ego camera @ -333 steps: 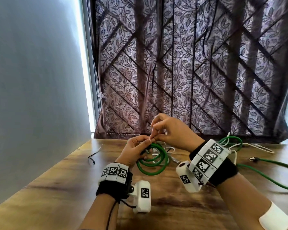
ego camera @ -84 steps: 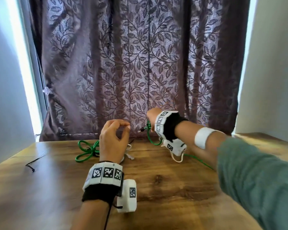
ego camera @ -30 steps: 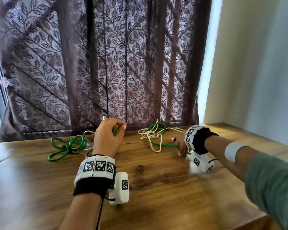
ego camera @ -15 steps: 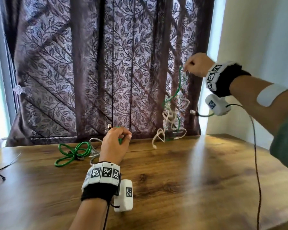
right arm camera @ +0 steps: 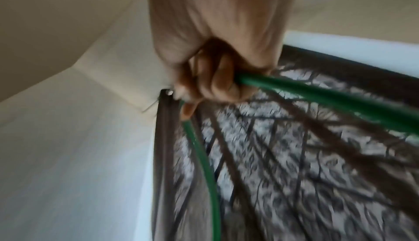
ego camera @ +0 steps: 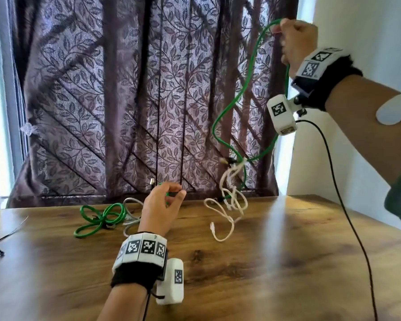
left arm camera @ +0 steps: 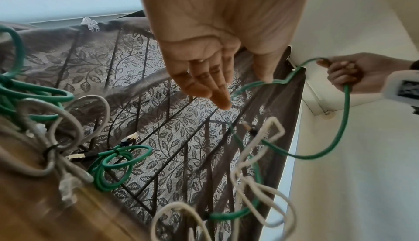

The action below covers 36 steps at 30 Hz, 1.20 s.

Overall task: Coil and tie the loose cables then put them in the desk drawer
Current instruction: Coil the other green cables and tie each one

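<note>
Loose green cable (ego camera: 235, 105): held aloft at 1 o'clock of the head view, clamped in the grip of the right hand (ego camera: 295, 41), whose fingers (right arm camera: 217, 83) are curled tight around it. Two strands are seen hanging from the fist down toward the tabletop (ego camera: 264, 262).

White cable (ego camera: 229, 205): tangled with the green strands where they meet, part lifted off the tabletop, its lower loops and one plug lying on the wood at 12 o'clock.

Left hand (ego camera: 161, 208): raised just above the tabletop at centre. In the left wrist view the fingers (left arm camera: 211, 87) are shown straight and apart, nothing gripped; a green strand is seen close by the fingertips, contact cannot be told.

Tied green coil (ego camera: 97, 218): laid on the tabletop at 10 o'clock, touching a grey cable bundle (ego camera: 130, 212).

Black tie (ego camera: 2, 239): laid at 9 o'clock, well apart.

Leaf-patterned curtain (ego camera: 125, 89): hung behind the tabletop.
</note>
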Tool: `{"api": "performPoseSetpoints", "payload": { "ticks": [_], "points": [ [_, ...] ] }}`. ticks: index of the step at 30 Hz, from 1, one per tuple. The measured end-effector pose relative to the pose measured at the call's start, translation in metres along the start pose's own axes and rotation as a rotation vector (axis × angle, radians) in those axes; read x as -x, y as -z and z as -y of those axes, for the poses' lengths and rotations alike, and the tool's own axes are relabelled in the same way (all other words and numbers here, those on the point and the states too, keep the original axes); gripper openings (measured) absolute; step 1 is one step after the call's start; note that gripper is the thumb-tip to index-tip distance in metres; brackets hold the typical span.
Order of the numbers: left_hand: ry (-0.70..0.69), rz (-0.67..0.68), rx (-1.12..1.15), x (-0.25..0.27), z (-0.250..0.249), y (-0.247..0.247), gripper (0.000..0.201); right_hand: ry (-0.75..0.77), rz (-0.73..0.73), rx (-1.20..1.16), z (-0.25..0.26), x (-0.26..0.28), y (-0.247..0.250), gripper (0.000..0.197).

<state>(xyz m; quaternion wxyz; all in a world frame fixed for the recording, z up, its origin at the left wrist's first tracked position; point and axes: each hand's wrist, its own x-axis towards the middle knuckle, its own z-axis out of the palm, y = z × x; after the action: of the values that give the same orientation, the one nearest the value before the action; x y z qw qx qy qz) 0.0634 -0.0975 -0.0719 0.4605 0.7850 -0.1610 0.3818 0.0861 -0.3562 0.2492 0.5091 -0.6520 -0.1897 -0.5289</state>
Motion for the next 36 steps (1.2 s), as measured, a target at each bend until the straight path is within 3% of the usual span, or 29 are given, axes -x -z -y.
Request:
{"api": "performPoseSetpoints", "payload": {
  "ticks": [5,8,9,11,12,17,20,21,23,25,28,31,32,34,36],
  "points": [
    [0.140,-0.018,0.185,-0.001,-0.002,-0.004,0.070,-0.218,0.906,-0.005,0.012,0.079,-0.019,0.019],
    [0.177,-0.045,0.170,0.000,0.002,-0.003,0.091,-0.178,1.201,-0.024,0.001,0.125,-0.032,0.017],
    [0.172,-0.046,0.144,0.001,0.002,-0.002,0.083,-0.176,1.233,-0.058,0.000,0.136,-0.035,0.019],
    [0.150,-0.054,0.074,-0.001,0.002,0.000,0.039,-0.176,1.272,-0.093,0.000,0.151,-0.037,0.022],
    [0.154,-0.062,0.062,-0.002,0.002,0.000,0.027,-0.176,1.293,-0.105,0.001,0.157,-0.037,0.021],
    [0.200,-0.064,0.275,-0.003,-0.001,-0.002,0.030,-0.202,1.321,0.031,-0.016,0.175,-0.032,0.023],
    [0.214,0.120,0.558,-0.002,-0.010,-0.004,0.018,-0.266,1.283,0.086,-0.031,0.189,-0.028,0.032],
    [0.201,0.204,0.605,-0.001,-0.013,-0.005,0.024,-0.264,1.274,0.109,-0.032,0.193,-0.027,0.034],
    [0.183,0.330,0.656,0.000,-0.016,-0.007,0.057,-0.190,1.285,0.201,-0.026,0.200,-0.028,0.037],
    [0.200,0.365,0.631,0.001,-0.019,-0.009,0.082,-0.096,1.329,0.278,-0.016,0.208,-0.032,0.040],
    [0.235,0.287,0.503,-0.002,-0.017,-0.013,0.089,-0.078,1.350,0.108,-0.007,0.218,-0.047,0.041],
    [0.245,0.227,0.527,-0.001,-0.013,-0.018,0.093,-0.160,1.429,-0.107,-0.005,0.229,-0.063,0.039],
    [0.226,0.216,0.515,0.000,-0.012,-0.020,0.086,-0.186,1.475,-0.128,-0.004,0.232,-0.067,0.040],
    [0.195,0.208,0.397,0.001,-0.014,-0.022,0.045,-0.221,1.549,-0.156,-0.004,0.234,-0.071,0.040],
    [0.178,0.160,0.393,0.002,-0.015,-0.019,0.011,-0.326,1.526,-0.275,-0.009,0.228,-0.067,0.041]
  ]
}}
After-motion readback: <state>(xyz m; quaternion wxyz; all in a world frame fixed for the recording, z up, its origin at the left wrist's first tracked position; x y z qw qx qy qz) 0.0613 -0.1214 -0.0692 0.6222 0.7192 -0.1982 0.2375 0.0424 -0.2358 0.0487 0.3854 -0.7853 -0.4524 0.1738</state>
